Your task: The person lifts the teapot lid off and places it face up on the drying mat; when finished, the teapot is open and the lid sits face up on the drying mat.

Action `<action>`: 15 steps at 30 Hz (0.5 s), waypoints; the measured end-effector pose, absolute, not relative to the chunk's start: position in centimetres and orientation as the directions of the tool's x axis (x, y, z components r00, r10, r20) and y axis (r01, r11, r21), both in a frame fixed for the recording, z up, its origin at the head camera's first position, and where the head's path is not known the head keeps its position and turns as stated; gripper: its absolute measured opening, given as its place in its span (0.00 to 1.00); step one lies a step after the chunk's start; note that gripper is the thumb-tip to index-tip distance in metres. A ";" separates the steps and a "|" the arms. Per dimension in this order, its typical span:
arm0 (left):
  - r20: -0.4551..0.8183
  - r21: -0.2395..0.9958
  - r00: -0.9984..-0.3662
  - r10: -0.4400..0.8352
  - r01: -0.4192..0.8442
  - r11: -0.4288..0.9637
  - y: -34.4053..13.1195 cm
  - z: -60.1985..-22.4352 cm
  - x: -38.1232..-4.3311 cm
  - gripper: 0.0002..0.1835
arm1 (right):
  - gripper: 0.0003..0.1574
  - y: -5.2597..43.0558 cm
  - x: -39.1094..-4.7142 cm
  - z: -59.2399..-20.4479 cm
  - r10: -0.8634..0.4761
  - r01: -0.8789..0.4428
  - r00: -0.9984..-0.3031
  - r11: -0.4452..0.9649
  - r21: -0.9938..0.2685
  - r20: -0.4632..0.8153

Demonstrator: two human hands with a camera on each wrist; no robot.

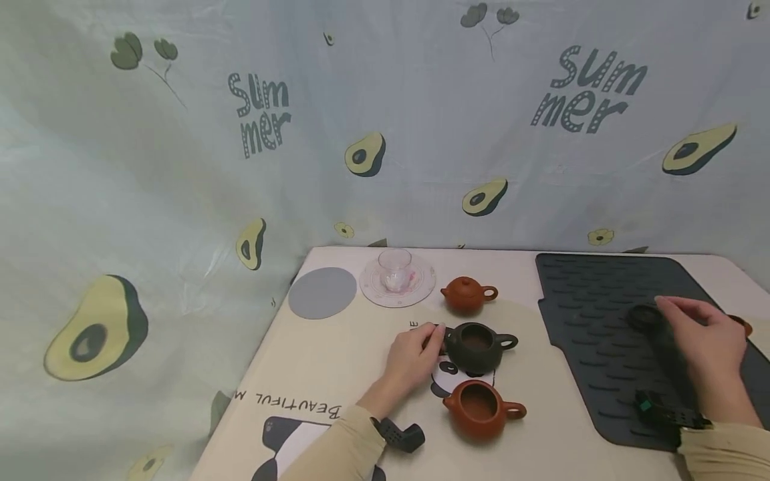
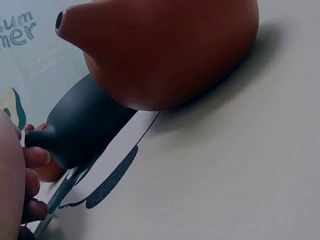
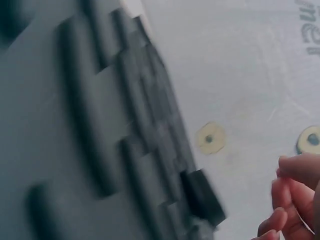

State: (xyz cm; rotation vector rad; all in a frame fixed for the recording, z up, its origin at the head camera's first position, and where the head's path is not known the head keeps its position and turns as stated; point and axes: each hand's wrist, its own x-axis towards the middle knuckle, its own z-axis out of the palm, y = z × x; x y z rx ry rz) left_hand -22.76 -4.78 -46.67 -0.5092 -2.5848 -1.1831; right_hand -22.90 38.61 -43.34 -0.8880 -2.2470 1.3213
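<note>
A lidless black teapot [image 1: 475,351] stands mid-table, its spout to the left. My left hand [image 1: 412,354] pinches that spout; in the left wrist view, fingers [image 2: 36,157] lie around its tip. Just in front stands a lidless reddish-brown teapot [image 1: 479,411], large in the left wrist view. Behind the black one is a smaller brown teapot [image 1: 465,296] with its lid on. Over the dark ridged mat [image 1: 583,347], my right hand [image 1: 712,341] hovers with loosely curled fingers and nothing visible between them. A small round black piece [image 1: 644,318] lies on the mat beside its fingertips.
At the back left, a clear glass cup [image 1: 395,268] stands on a pinkish round plate [image 1: 391,299], beside a grey disc [image 1: 323,292]. A reddish-brown piece [image 1: 744,326] shows partly behind the right hand. A patterned curtain [image 1: 421,120] borders the table.
</note>
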 end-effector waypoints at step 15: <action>0.434 0.714 -0.896 0.090 0.404 0.572 -4.9 -46.5 -23.6 0.14 | 0.25 34.8 -21.8 -40.0 0.356 0.012 -0.916 0.483 -0.876 0.184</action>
